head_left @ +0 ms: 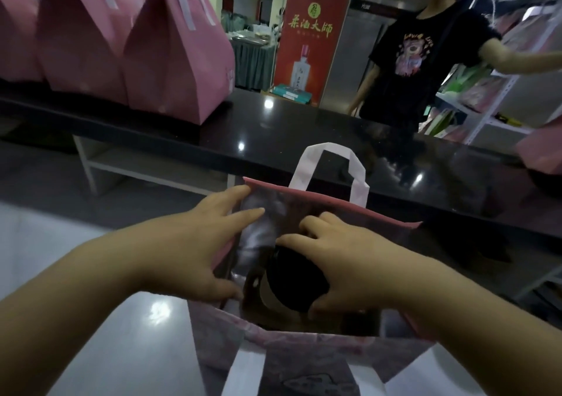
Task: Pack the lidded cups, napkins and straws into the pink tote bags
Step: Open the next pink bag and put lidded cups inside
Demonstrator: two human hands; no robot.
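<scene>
Now the lidded cup (pixel 296 280) is sitting tilted inside the open pink tote bag (pixel 334 201), its black lid leaning toward the bag's left wall. The right grip (pixel 343 262) is reaching into the bag from its right side and clasping the cup around the lid, fingers curled over the far edge and thumb on the near edge. The left grip (pixel 194 243) is resting against the bag's left wall with its fingers fairly straight and released, its thumb lying at the bag's near left corner.

The bag is standing with its mouth spread wide, one white handle (pixel 328 167) rising from its far rim and another hanging down its near side. It is sitting on a pale bench (pixel 137 335); just beyond the bag a dark bench (pixel 273 128) is running across. Far to the bag's upper left, closed pink bags (pixel 176 61) are standing in a row on that dark bench. Beyond the bag a red banner (pixel 313 30) is standing, and to the bag's upper right a person in a black T-shirt (pixel 419 61) is standing beside a white rack (pixel 492 103).
</scene>
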